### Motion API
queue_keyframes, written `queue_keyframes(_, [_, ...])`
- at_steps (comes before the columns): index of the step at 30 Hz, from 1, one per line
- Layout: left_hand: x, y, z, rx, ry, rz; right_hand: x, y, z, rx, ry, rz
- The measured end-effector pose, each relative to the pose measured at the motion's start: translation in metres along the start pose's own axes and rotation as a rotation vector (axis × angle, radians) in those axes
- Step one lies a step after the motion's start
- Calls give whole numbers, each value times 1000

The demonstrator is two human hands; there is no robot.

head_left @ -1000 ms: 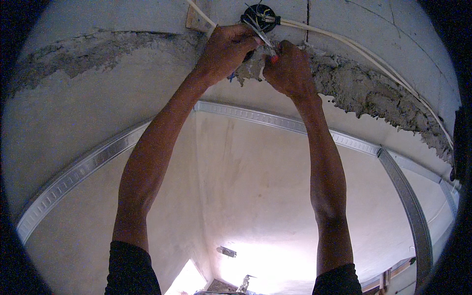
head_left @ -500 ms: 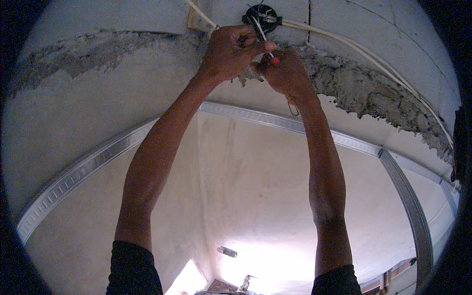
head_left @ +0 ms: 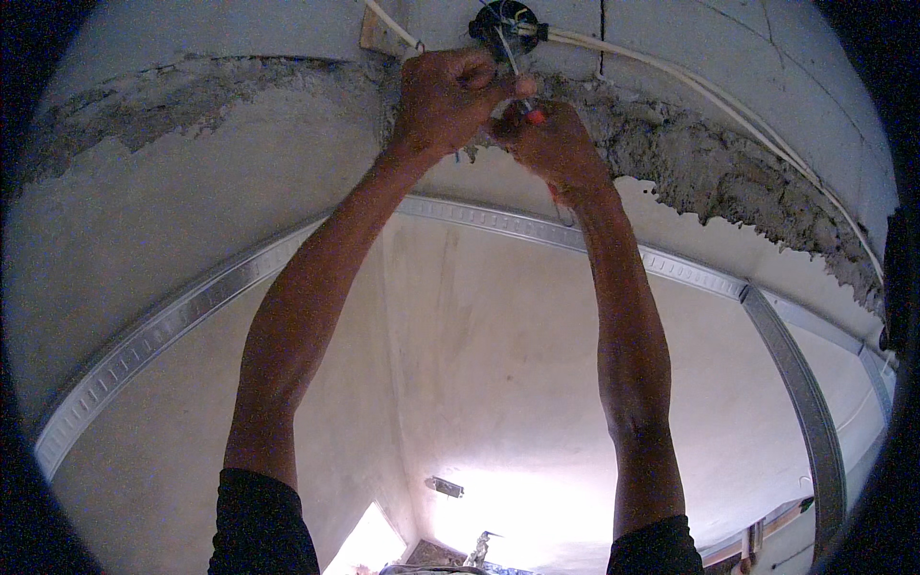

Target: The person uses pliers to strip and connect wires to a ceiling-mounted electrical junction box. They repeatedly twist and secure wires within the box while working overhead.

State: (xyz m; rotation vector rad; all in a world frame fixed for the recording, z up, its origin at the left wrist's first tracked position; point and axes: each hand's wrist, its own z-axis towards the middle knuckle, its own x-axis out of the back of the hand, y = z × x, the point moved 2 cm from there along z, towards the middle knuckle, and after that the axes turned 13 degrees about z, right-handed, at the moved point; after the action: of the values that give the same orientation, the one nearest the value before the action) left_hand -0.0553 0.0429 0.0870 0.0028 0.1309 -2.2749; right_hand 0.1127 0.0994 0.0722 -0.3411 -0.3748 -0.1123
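Both my arms reach up to a round black junction box (head_left: pixel 506 27) on the ceiling, with several thin wires in it. From the box a white wire (head_left: pixel 509 59) runs down to the fingertips of my left hand (head_left: pixel 446 101), which is closed in a pinch on it. Against those fingertips, my right hand (head_left: pixel 556 144) is closed around a red-handled hand tool (head_left: pixel 534 116), probably pliers. Most of the tool is hidden in the fist; a bit of red shows again by the wrist. The wire's end is hidden at the fingers.
Pale cables (head_left: pixel 671 81) run from the box along the ceiling to the right; another cable (head_left: pixel 391 21) comes in beside a wooden block (head_left: pixel 381 36). Rough grey mortar (head_left: pixel 709 158) lines the wall's top. Below it curves a metal channel (head_left: pixel 489 220), joined at right by a metal strip (head_left: pixel 791 374).
My right hand has turned slightly, and red now shows near its wrist where a thin loop showed before. My left hand stays almost in place; the wires at the box have shifted a little.
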Motion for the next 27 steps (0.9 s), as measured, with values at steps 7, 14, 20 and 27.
queue_keyframes(7, [-6,3,-22,161,-133,-253,24,-28,-14,-131,125,182])
queue_keyframes(14, [-10,0,-3,188,-296,-602,-28,-10,-59,-356,13,515])
queue_keyframes(20, [-2,-10,-7,129,-342,-621,-53,-34,-73,-293,264,1039])
queue_keyframes(27, [4,-20,-6,32,-439,-374,-7,-29,-45,-107,416,528])
